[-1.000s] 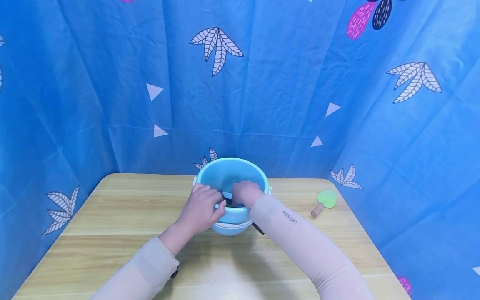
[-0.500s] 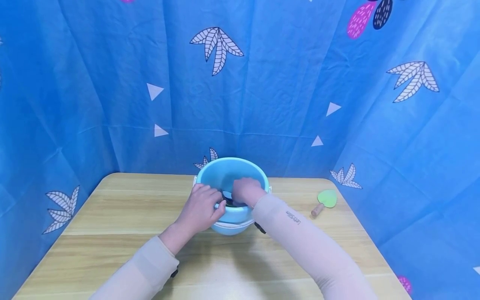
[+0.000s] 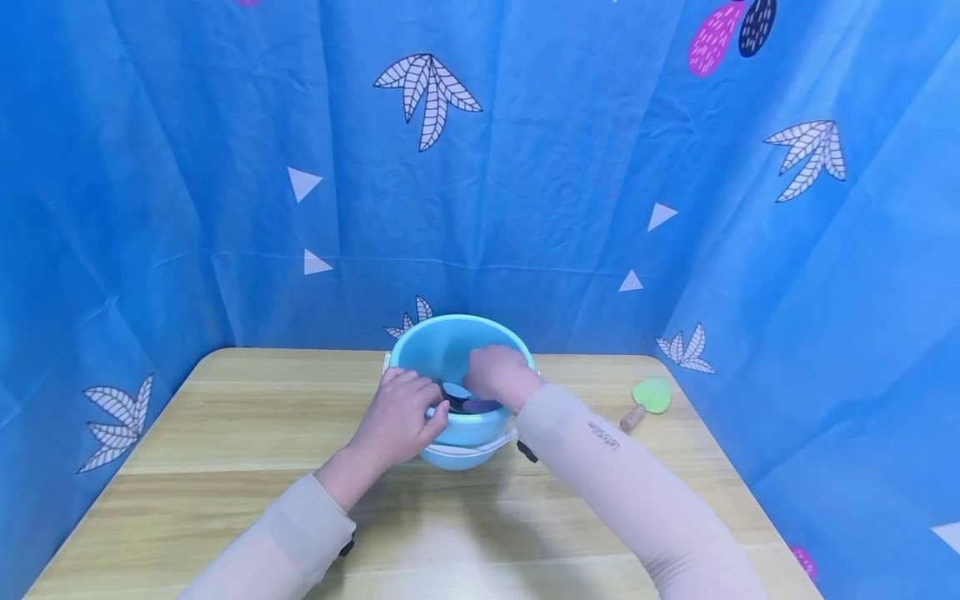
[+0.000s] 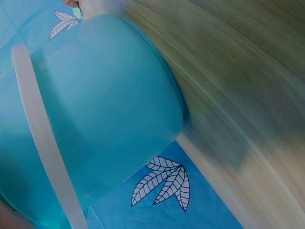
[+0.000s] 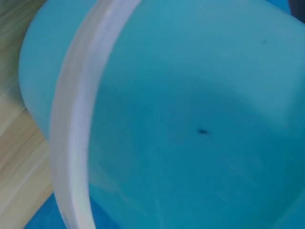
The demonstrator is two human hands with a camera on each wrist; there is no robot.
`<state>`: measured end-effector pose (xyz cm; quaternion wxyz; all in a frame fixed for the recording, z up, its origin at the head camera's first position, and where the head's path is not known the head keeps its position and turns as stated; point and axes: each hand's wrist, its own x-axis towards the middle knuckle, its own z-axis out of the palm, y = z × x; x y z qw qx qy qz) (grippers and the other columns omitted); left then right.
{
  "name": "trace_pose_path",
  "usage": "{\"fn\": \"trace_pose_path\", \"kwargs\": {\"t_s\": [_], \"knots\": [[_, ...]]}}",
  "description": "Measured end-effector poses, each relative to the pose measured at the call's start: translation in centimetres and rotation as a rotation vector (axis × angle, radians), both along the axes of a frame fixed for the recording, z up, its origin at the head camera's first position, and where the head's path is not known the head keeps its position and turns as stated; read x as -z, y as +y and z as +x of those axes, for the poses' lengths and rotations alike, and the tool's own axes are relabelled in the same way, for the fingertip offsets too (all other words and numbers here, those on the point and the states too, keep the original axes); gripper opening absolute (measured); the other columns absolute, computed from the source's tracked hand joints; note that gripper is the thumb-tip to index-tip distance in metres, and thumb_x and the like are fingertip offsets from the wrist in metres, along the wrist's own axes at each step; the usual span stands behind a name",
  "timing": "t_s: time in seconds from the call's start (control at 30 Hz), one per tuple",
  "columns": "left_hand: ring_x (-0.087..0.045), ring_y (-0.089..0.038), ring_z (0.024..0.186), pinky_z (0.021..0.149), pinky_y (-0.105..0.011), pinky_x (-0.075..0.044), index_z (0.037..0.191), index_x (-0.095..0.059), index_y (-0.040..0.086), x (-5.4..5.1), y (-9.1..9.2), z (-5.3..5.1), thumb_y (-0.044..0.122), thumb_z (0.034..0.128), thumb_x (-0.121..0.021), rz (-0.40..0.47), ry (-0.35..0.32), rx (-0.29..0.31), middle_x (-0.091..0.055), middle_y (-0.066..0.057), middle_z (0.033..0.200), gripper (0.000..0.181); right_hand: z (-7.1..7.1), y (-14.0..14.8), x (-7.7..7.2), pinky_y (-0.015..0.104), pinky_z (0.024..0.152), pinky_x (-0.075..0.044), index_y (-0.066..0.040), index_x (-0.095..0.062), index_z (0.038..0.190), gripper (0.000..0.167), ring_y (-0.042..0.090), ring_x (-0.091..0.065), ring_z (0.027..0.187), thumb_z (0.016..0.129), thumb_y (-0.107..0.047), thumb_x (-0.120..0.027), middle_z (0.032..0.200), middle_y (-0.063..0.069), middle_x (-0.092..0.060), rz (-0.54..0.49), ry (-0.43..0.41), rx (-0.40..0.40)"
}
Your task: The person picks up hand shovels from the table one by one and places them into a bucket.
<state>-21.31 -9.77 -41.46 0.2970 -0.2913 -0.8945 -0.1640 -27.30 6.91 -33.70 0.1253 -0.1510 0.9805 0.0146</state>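
Observation:
A light blue bucket (image 3: 471, 429) with a white handle (image 3: 463, 452) stands at the far middle of the table. My left hand (image 3: 403, 414) grips its near left rim, fingers over the edge and thumb outside. Inside the bucket's mouth, at the right, is my right hand (image 3: 498, 373); its fingertips are hidden, so what it holds does not show. Below it in the bucket lie a dark purplish thing (image 3: 480, 407) and a pale blue rounded piece (image 3: 455, 391). Both wrist views are filled by the bucket wall (image 4: 114, 90) and handle (image 5: 71, 129).
On the right of the wooden table (image 3: 247, 417) lies a small tool with a green leaf-shaped head (image 3: 652, 395) and a brown handle (image 3: 632, 418). A blue patterned curtain (image 3: 555, 167) rises behind the table and along both sides.
My right hand has risen slightly and shifted right inside the bucket, and more of the dark thing below shows. My left hand stays on the rim.

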Motion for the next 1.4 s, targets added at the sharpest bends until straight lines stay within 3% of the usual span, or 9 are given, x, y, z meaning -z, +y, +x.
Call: {"fn": "trace_pose_path", "kwargs": {"t_s": [0.47,0.67,1.0,1.23,1.4], "knots": [[-0.047,-0.015,0.071,0.085,-0.043,-0.038,0.074,-0.060,0.018,0.6,0.4,-0.2,0.033,0.0936,-0.050,-0.001,0.020,-0.011,-0.053,0.008,0.069,0.026,0.4,1.4,-1.9,0.041,0.073,-0.052,-0.013,-0.067,0.114,0.033,0.021,-0.060,0.082,0.101,-0.040,-0.054,0.093,0.003,-0.063,-0.009,0.084,-0.005],[-0.048,-0.015,0.072,0.085,-0.043,-0.038,0.075,-0.061,0.018,0.6,0.7,0.1,0.035,0.0942,-0.048,-0.005,0.016,-0.017,-0.054,0.008,0.070,0.028,0.9,2.3,-2.9,0.038,0.066,-0.050,-0.014,-0.067,0.108,0.032,0.022,-0.060,0.079,0.101,-0.042,-0.054,0.089,0.004,-0.063,-0.021,0.106,0.006],[-0.048,-0.014,0.073,0.085,-0.042,-0.038,0.075,-0.060,0.019,0.6,0.9,0.3,0.035,0.0943,-0.048,-0.003,0.024,-0.028,-0.054,0.008,0.069,0.029,1.7,3.5,-3.9,0.040,0.069,-0.052,-0.012,-0.067,0.116,0.034,0.023,-0.059,0.082,0.101,-0.040,-0.055,0.093,0.005,-0.062,-0.016,0.157,-0.018],[-0.049,-0.015,0.074,0.086,-0.043,-0.039,0.075,-0.061,0.018,0.5,1.0,0.3,0.032,0.0925,-0.054,-0.004,0.026,-0.036,-0.055,0.008,0.070,0.024,1.8,4.8,-4.3,0.041,0.068,-0.051,-0.012,-0.068,0.102,0.029,0.024,-0.058,0.079,0.100,-0.037,-0.054,0.088,0.005,-0.061,-0.053,0.198,-0.018],[-0.049,-0.015,0.074,0.086,-0.043,-0.039,0.074,-0.060,0.018,0.5,1.0,0.3,0.035,0.0935,-0.050,-0.009,0.021,-0.039,-0.054,0.008,0.070,0.027,1.7,6.1,-4.2,0.039,0.064,-0.048,-0.011,-0.067,0.096,0.027,0.024,-0.057,0.078,0.101,-0.034,-0.053,0.083,0.005,-0.059,-0.081,0.199,-0.015]]}}
